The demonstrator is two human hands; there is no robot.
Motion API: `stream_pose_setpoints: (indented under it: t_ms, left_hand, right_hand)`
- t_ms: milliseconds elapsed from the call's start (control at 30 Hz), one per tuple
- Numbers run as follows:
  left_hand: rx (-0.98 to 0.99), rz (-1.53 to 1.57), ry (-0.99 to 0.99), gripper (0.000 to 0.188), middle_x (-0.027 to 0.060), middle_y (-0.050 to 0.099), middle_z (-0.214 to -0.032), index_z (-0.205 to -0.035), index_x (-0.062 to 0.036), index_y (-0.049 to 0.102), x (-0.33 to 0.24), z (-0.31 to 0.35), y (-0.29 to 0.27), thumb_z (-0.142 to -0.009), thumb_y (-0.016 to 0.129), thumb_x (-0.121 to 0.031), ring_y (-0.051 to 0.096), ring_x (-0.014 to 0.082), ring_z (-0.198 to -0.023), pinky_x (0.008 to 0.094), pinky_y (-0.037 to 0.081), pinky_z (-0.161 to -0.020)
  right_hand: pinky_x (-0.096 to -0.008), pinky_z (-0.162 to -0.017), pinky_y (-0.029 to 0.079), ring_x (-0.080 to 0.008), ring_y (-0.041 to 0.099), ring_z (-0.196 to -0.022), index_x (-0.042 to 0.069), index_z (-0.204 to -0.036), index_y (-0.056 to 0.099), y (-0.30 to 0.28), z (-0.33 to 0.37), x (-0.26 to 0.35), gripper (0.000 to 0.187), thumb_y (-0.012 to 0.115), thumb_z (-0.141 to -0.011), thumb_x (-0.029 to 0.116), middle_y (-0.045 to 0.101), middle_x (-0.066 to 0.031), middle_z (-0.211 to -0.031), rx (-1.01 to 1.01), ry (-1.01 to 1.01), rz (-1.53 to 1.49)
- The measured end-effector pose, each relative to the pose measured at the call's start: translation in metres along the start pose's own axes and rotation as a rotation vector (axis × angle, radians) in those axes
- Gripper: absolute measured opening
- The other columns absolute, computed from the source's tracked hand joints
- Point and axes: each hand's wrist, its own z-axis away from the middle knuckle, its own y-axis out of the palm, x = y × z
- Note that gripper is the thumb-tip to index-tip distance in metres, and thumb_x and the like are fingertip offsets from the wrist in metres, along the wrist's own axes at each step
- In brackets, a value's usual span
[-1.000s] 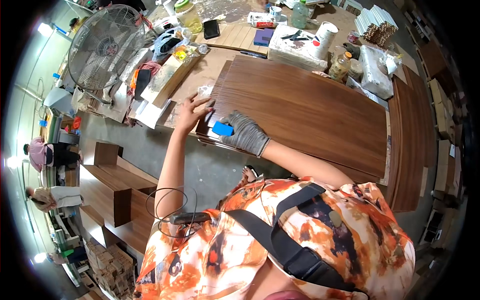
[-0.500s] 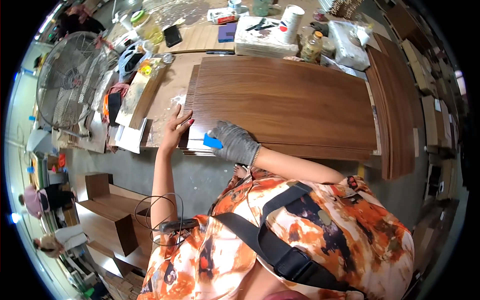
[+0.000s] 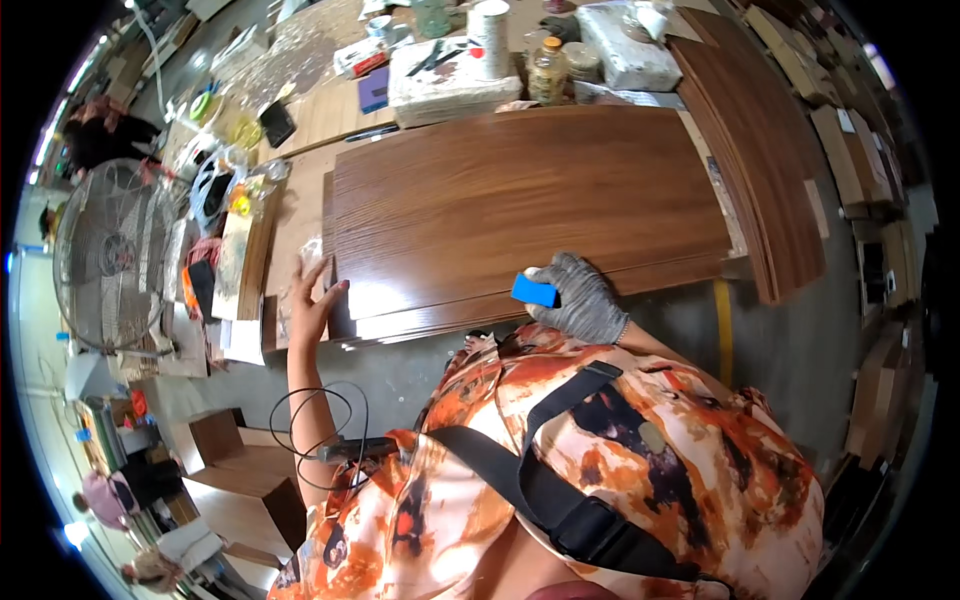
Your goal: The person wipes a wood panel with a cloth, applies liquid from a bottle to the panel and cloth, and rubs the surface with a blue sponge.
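Observation:
A stack of brown wood-grain panels (image 3: 500, 200) lies across the workbench in front of me. My left hand (image 3: 312, 300), bare, rests at the stack's left end near its front corner, with thumb and fingers apart. In a grey knitted glove, my right hand (image 3: 578, 300) grips a small blue block (image 3: 535, 291) at the front long edge of the top panel, right of the middle. The fingers wrap round the block's right side. Whether the block touches the panel's edge or its face I cannot tell.
More brown panels (image 3: 745, 150) are stacked to the right. Along the back stand a white-wrapped block (image 3: 455, 90), a white cylinder (image 3: 489, 40), a glass jar (image 3: 547, 72) and a phone (image 3: 277, 124). A large fan (image 3: 115, 255) stands at left. Other people (image 3: 105, 500) are farther off.
My right hand has moved rightward along the front edge with the blue block, away from the left corner. The left hand stays at the left end. The whole view has shifted and turned.

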Motion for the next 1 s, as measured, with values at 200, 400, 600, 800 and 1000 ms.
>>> stream_pose_setpoints:
  t_ms: [200,400,600,800,1000]
  left_hand:
    - [0.012,-0.376,0.214,0.061,0.0191,0.025,-0.171,-0.156,-0.0215,0.051,-0.095,-0.025,0.098,-0.101,0.063,-0.046,0.03,0.0392,-0.155,0.0611,0.016,-0.125]
    - [-0.017,-0.673,0.153,0.064,0.0158,0.022,-0.173,-0.163,-0.0298,0.038,-0.109,-0.022,0.142,-0.106,0.042,-0.06,0.016,0.0435,-0.159,0.0633,0.007,-0.125]
    - [0.005,-0.718,0.185,0.06,0.0141,0.026,-0.172,-0.163,-0.033,0.038,-0.099,-0.02,0.119,-0.107,0.042,-0.057,0.02,0.0423,-0.158,0.062,0.009,-0.126]
    - [-0.007,-0.734,0.188,0.06,0.0116,0.027,-0.172,-0.162,-0.0346,0.038,-0.099,-0.014,0.118,-0.107,0.044,-0.057,0.019,0.0387,-0.159,0.0597,0.009,-0.126]
    - [-0.005,-0.725,0.205,0.06,0.0104,0.027,-0.172,-0.162,-0.0352,0.039,-0.067,-0.023,0.09,-0.107,0.046,-0.056,0.018,0.0372,-0.16,0.0577,0.008,-0.127]
  right_hand:
    - [-0.0483,-0.094,0.05,-0.0379,0.06,-0.107,0.009,-0.126,0.071,0.012,-0.013,0.018,0.057,0.082,-0.079,0.04,0.061,-0.0206,-0.111,0.1,0.033,0.062]
    - [-0.0483,-0.096,0.049,-0.0378,0.06,-0.107,0.007,-0.126,0.071,-0.003,0.004,0.015,0.057,0.083,-0.079,0.036,0.06,-0.02,-0.111,0.064,0.124,0.05]
    - [-0.0497,-0.091,0.049,-0.0385,0.059,-0.101,0.006,-0.116,0.071,-0.021,0.045,-0.025,0.05,0.086,-0.074,0.03,0.06,-0.019,-0.105,-0.214,0.152,0.141]
    - [-0.0468,-0.091,0.051,-0.036,0.06,-0.094,0.007,-0.115,0.069,-0.079,0.084,-0.055,0.047,0.084,-0.073,0.02,0.059,-0.0161,-0.098,-0.396,0.233,0.157]
    - [-0.0435,-0.088,0.054,-0.0344,0.063,-0.092,0.004,-0.114,0.071,-0.073,0.097,-0.075,0.048,0.086,-0.07,0.017,0.061,-0.0158,-0.098,-0.52,0.334,0.194]
